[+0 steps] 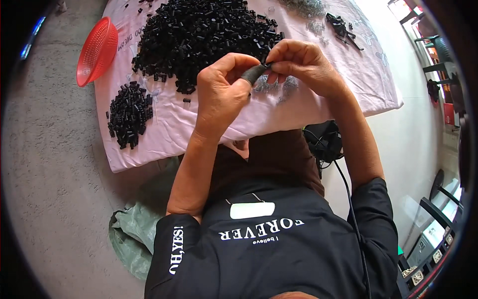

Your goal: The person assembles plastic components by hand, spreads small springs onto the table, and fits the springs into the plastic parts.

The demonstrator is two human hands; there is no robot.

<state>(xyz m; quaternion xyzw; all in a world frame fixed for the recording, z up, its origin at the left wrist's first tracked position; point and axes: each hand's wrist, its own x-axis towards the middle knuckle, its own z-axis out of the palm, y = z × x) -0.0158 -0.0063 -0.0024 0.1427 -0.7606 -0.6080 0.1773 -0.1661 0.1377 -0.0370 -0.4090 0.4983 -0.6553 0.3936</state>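
My left hand (222,94) and my right hand (304,67) meet fingertip to fingertip over the near part of the cloth-covered table. Pinched between them is a small black part (268,65), mostly hidden by the fingers, so its exact shape does not show. A dark wrap (254,74) covers my left thumb. Just beyond the hands lies a large heap of small black cylindrical pieces (194,42). Under and beside my right fingers are small shiny silver bits (286,88), scattered on the pink cloth (186,130).
A smaller pile of black cylinders (130,114) sits at the table's left, near a tilted red perforated basket (97,52). More silver bits (304,7) and a few black pieces (343,31) lie at the far right. A green sack (134,234) rests on the floor; a black cable (350,199) hangs at my right.
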